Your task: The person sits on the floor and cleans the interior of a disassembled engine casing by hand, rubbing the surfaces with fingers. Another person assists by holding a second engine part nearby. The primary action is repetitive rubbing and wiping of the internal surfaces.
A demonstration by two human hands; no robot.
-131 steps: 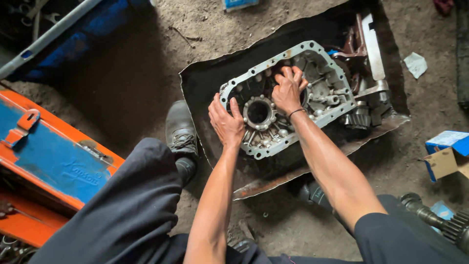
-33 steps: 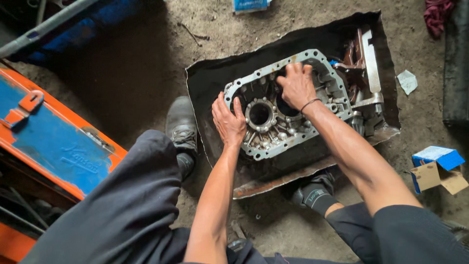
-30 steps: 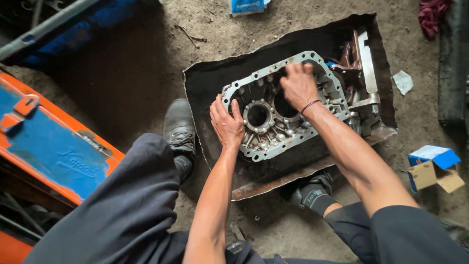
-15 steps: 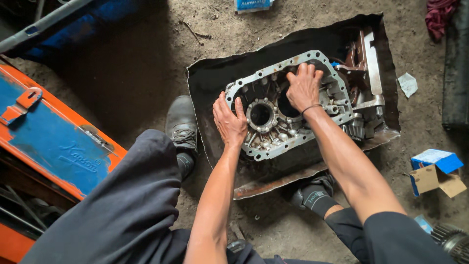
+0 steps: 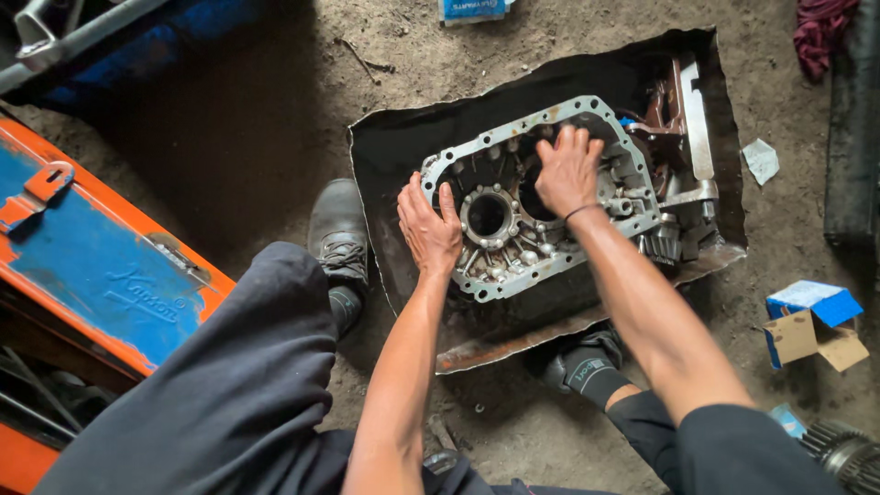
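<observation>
A grey metal gearbox housing (image 5: 513, 275) with a bolt-hole flange lies open side up in a shallow, oily black tray (image 5: 403, 156) on the dirt floor. A round bearing bore (image 5: 488, 214) sits in its middle. My left hand (image 5: 428, 229) rests flat on the housing's left rim, fingers spread upward. My right hand (image 5: 568, 170) reaches down into the housing's far right cavity, fingers curled inside; what they touch is hidden. Gears and shafts (image 5: 674, 137) lie in the tray to the right of the housing.
An orange and blue metal toolbox (image 5: 101, 275) stands open at the left. A blue and white cardboard box (image 5: 811, 321) lies at the right, a toothed gear shaft (image 5: 843, 454) at the bottom right. My black shoe (image 5: 339, 229) is beside the tray's left edge.
My right hand has shifted slightly toward the far edge of the housing, staying inside the right cavity. My left hand has stayed on the left rim.
</observation>
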